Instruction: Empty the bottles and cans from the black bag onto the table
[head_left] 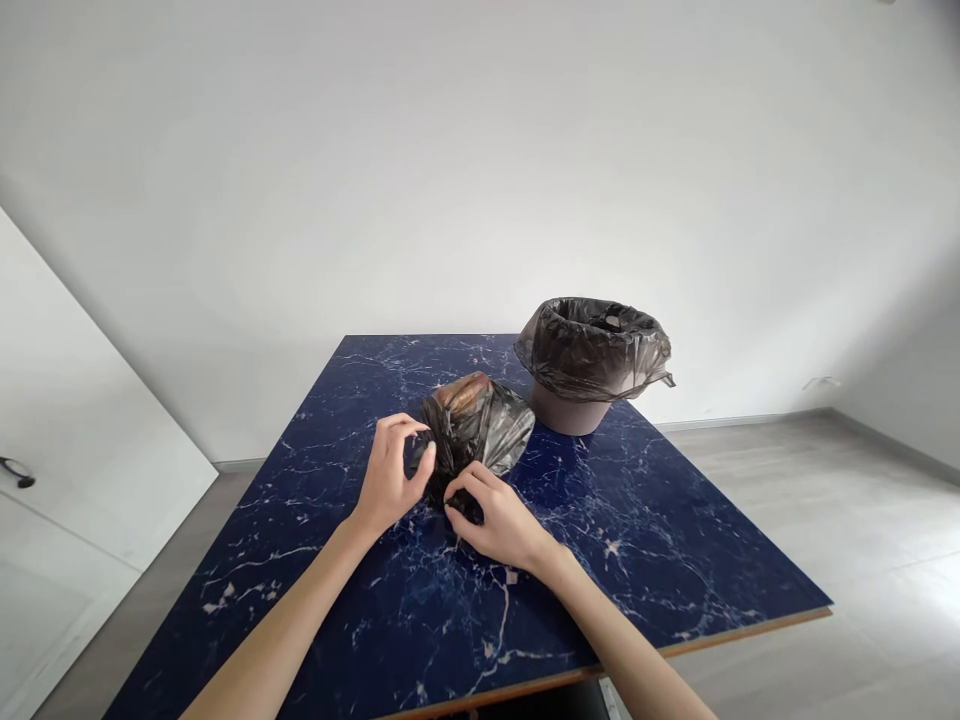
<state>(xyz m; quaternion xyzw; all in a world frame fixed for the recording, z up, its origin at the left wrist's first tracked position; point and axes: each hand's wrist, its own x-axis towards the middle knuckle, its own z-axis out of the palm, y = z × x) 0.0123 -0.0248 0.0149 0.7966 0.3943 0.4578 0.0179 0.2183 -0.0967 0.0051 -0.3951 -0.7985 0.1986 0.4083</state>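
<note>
A tied-up-looking black plastic bag (491,430) lies on the table, bulging, with something brownish-orange showing through its thin film at the top. Its gathered end points towards me. My left hand (395,468) is at the left side of that end, thumb and forefinger curved and their tips apart, close to the plastic. With bent fingers pressed against the thumb, my right hand (491,515) pinches the bag's near end. What the bag contains cannot be made out clearly.
Behind and to the right stands a greyish-mauve bin (568,412) with a black liner (592,360) folded over its rim. The blue marbled table (360,620) has a wooden near edge. A white cabinet (82,470) is on the left, a pale wall (450,170) behind.
</note>
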